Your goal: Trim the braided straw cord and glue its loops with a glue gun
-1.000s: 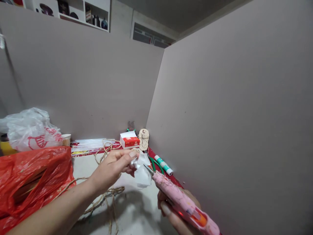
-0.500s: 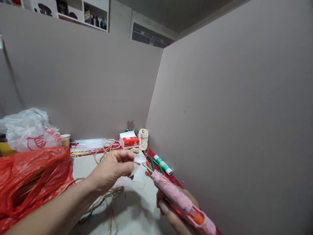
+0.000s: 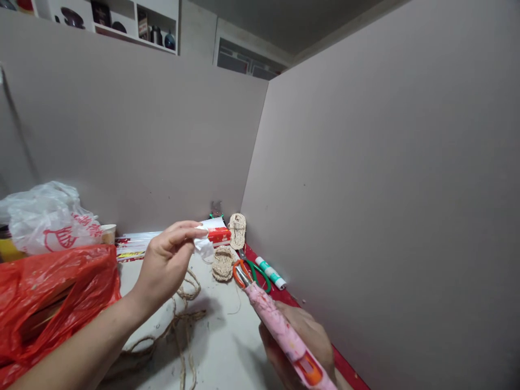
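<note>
My left hand (image 3: 166,260) pinches a crumpled white tissue (image 3: 204,248) in front of the red-and-white box (image 3: 219,236). In my right hand (image 3: 304,330) is a pink glue gun (image 3: 276,319), its metal nozzle pointing up and away over the table. Just beyond the nozzle lie scissors with orange handles (image 3: 239,273) and a tool with green handles (image 3: 264,273). A small woven slipper-shaped piece (image 3: 223,264) rests between the tissue and the nozzle. Another woven piece (image 3: 238,230) leans in the corner behind it. Loose twine (image 3: 179,319) trails over the white table under my left arm.
A red plastic bag (image 3: 60,292) and a white plastic bag (image 3: 52,216) sit on the left, beside a paper cup (image 3: 108,234). Clear glue sticks (image 3: 138,241) lie along the back. A green-and-white roll (image 3: 271,272) lies by the right panel (image 3: 365,189). Grey panels enclose the back and right.
My left hand has moved left and slightly up with the tissue, away from the glue gun's nozzle. The woven piece behind it now shows. The glue gun has shifted slightly down and left.
</note>
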### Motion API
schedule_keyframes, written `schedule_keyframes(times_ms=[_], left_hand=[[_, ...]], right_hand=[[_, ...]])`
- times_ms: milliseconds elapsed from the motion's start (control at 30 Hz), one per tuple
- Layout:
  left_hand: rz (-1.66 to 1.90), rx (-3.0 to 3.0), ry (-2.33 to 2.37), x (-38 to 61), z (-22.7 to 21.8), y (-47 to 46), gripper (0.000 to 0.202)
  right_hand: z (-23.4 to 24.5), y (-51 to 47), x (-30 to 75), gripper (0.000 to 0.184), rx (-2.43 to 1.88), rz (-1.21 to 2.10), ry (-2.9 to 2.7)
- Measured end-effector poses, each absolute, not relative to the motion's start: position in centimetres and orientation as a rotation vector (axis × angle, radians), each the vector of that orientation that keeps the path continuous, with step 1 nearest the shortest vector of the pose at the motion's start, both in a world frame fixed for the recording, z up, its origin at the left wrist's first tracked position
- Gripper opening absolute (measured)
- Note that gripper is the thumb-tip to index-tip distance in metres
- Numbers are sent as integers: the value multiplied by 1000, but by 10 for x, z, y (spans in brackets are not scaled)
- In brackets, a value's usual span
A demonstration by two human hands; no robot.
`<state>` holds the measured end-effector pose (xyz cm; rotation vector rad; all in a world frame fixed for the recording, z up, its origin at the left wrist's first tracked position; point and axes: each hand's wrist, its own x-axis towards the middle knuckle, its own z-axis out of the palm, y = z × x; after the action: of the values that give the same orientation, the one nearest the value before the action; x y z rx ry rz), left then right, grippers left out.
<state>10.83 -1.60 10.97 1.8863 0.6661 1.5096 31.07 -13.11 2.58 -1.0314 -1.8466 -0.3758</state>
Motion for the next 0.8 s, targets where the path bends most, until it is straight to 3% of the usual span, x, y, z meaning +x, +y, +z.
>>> schedule_keyframes(times_ms=[300,533,800], left_hand=[[1541,2323,404,103,120,-61,21],[1464,2655,171,115,100,-66,46],[1347,2888,308,116,94,-60,24]], right_hand=[[22,-123,312,16,-898,-338,-1832],[21,-123,310,26,-940,-261,-1895],[21,-122,304,24,-1103,-410,-1951]])
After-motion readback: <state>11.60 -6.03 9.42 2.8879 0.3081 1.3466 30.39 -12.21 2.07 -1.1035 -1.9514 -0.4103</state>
